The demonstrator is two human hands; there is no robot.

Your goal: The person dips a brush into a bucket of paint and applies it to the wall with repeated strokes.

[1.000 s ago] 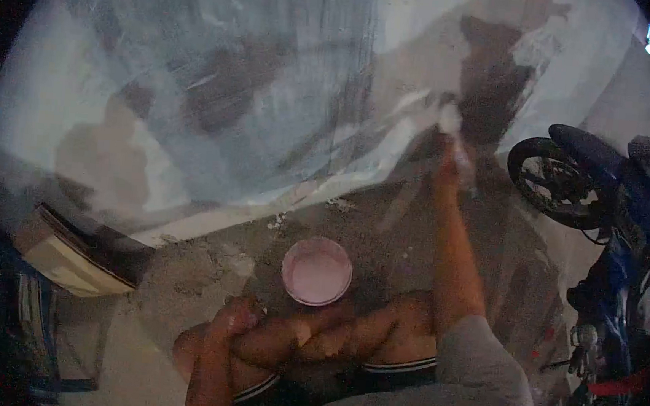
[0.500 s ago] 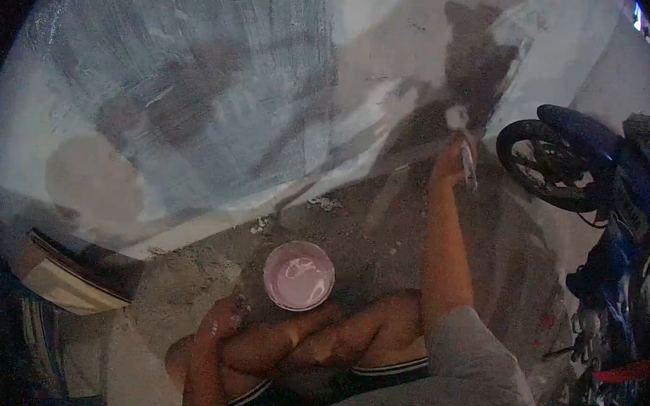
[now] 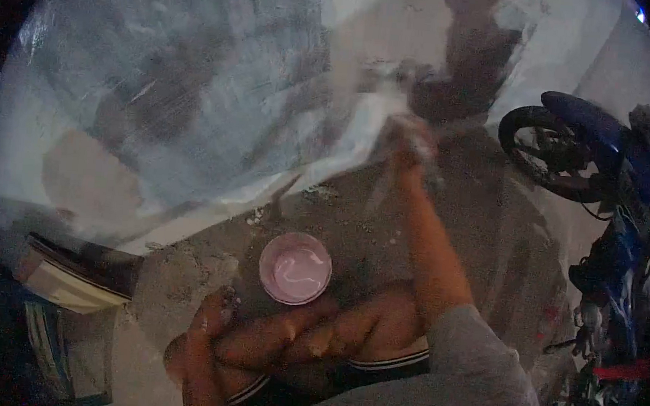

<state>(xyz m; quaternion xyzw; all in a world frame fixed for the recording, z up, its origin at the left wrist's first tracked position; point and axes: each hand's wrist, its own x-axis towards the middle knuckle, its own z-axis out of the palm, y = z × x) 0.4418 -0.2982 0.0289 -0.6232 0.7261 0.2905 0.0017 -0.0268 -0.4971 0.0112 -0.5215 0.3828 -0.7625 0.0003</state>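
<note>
My right hand, blurred by motion, is closed on a pale brush-like tool against the lower part of the wall, where the paint is whitish and patchy. The tool's outline is smeared. My left hand, spotted with white, is beside my bent knee, left of the bucket; its fingers are too dark to make out clearly. A round bucket on the floor between the wall and my legs holds pale pinkish liquid.
At the right stands a blue motorbike with its black wheel near the wall. A pale curved object and a dark-framed item are at the lower left. Bits of debris lie along the wall's foot.
My right hand has moved left along the wall with the tool. My left hand has shifted only slightly, and the view has moved a little.
</note>
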